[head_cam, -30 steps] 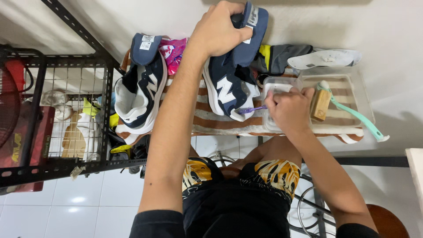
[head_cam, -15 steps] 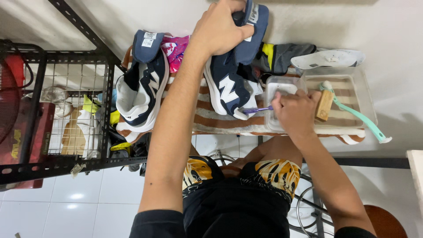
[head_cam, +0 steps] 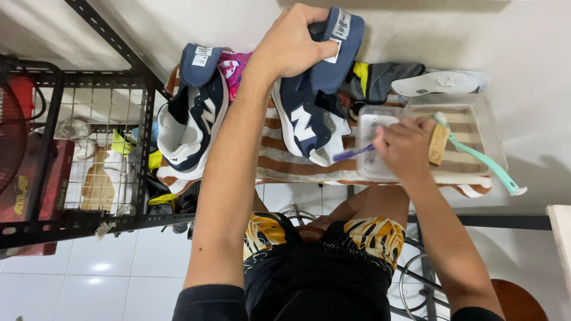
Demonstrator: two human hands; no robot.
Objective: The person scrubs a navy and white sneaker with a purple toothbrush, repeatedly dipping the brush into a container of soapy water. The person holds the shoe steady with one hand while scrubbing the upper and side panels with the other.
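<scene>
Your left hand (head_cam: 294, 44) clamps the navy sneaker (head_cam: 309, 113) at top centre of the frame, toe pointing down over the striped towel (head_cam: 279, 166). Your right hand (head_cam: 404, 148) is closed around a purple toothbrush (head_cam: 352, 154), right of centre, over the clear plastic tray (head_cam: 482, 113). A second sneaker (head_cam: 187, 131) lies left of your forearm.
</scene>
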